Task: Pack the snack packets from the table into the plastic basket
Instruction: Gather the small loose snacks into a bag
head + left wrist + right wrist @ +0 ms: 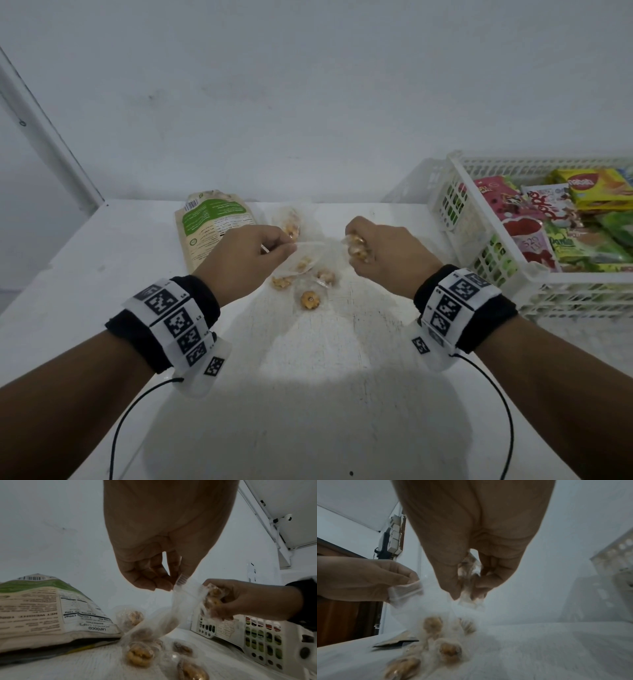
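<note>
Your left hand [251, 255] pinches the clear bag's [301, 255] rim; your right hand [380, 253] clutches wrapped cookies [358, 248], mostly hidden by its fingers. Loose cookie packets [310, 299] lie blurred on the bench [102, 274]; the basket [455, 178], cropped, sits far right.

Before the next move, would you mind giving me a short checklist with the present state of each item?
1. Left hand pinches the rim of the clear bag: ok.
2. Right hand grips wrapped cookies: ok.
3. Bag mouth wide enough for the handful: cannot tell.
4. All loose cookies off the table: not ok, several remain.
5. Green packet packed: not ok, it lies on the table.
6. Room left in the basket: cannot tell.
</note>
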Action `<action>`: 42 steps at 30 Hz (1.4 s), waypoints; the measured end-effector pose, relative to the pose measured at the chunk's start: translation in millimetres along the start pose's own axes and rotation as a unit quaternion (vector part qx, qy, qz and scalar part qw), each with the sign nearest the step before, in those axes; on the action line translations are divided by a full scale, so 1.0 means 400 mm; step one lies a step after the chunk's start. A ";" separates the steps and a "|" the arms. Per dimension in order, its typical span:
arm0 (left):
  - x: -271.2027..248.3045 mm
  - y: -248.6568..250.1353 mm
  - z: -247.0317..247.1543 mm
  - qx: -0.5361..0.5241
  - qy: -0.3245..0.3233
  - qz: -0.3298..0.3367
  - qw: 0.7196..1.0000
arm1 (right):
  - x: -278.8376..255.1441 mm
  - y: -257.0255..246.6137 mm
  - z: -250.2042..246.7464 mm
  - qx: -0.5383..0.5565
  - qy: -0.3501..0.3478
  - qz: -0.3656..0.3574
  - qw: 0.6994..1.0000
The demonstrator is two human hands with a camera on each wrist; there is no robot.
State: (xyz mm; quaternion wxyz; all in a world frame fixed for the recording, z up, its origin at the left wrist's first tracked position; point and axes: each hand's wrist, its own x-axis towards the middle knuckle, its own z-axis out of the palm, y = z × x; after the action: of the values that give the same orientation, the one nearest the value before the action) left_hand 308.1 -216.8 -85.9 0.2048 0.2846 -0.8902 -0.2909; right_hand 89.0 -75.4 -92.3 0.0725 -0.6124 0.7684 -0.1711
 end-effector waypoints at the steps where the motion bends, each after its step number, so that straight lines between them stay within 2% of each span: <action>1: 0.001 0.002 0.002 0.000 -0.001 0.002 1.000 | -0.003 -0.004 -0.006 0.025 0.025 0.000 0.999; 8: 0.012 0.014 0.006 0.000 -0.002 -0.002 1.000 | -0.039 -0.051 -0.017 0.155 0.135 -0.015 0.979; 12: 0.007 0.015 0.011 -0.005 -0.003 0.002 1.000 | -0.079 -0.067 -0.016 0.230 0.131 -0.075 0.961; 19: -0.001 0.007 0.016 -0.006 -0.010 0.005 1.000 | -0.060 -0.099 0.004 0.147 0.076 -0.201 0.965; 25: -0.001 0.014 0.008 -0.017 -0.006 0.007 1.000 | -0.033 -0.090 0.033 0.053 0.044 -0.261 0.963; 37: -0.003 0.034 0.011 -0.036 -0.033 0.030 0.998 | -0.029 -0.066 0.059 -0.096 0.101 -0.284 0.949; 42: 0.004 0.026 0.003 -0.034 -0.025 0.020 0.999 | -0.044 -0.077 0.041 -0.046 0.103 -0.243 0.963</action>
State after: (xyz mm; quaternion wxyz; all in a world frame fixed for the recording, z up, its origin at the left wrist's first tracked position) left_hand 302.3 -210.3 -79.9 0.1975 0.2522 -0.8903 -0.3237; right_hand 126.7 -67.0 -98.4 -0.0786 -0.7626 0.6066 -0.2105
